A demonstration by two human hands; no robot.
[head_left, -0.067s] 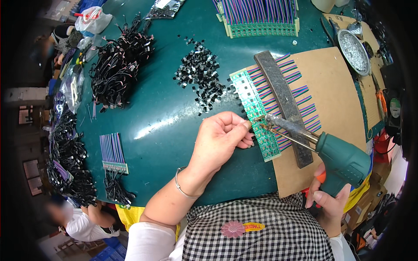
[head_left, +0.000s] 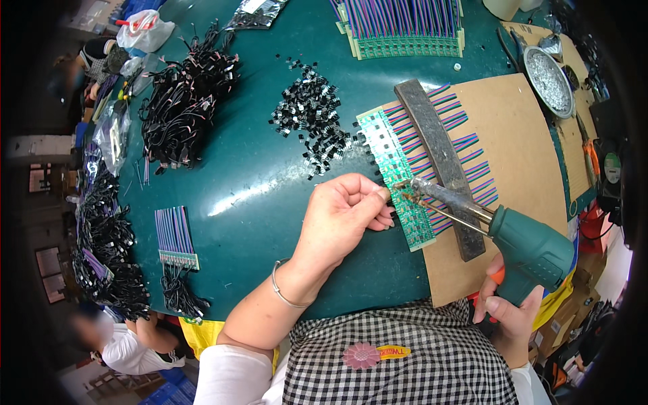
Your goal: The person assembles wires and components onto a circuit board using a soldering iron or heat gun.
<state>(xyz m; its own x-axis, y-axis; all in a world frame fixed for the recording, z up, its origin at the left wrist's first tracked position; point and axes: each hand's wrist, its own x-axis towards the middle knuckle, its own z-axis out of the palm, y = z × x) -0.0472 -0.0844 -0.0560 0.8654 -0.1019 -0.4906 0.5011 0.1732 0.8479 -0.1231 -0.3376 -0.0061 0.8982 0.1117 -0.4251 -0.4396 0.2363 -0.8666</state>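
Note:
My right hand [head_left: 509, 307] is wrapped round the handle of a green soldering gun [head_left: 533, 246], a finger by its orange trigger. The gun's tip touches or hovers just over a green circuit board panel [head_left: 398, 175], around its middle. At the panel's left edge my left hand [head_left: 347, 212] is closed in a pinch, and the fingertips hide what they hold. Small black connectors line that edge above the fingers. Striped ribbon wires [head_left: 476, 169] run rightward from the panel, with a dark flat bar [head_left: 439, 162] lying across them.
Panel and bar rest on a brown board [head_left: 520, 142]. Loose black connectors [head_left: 307, 111] are heaped beyond my left hand. Bundled black cables [head_left: 185, 101] lie at the left, near a smaller wired panel [head_left: 177, 236]. Wired panels [head_left: 405, 44] and a metal dish [head_left: 548, 81] stand farther back.

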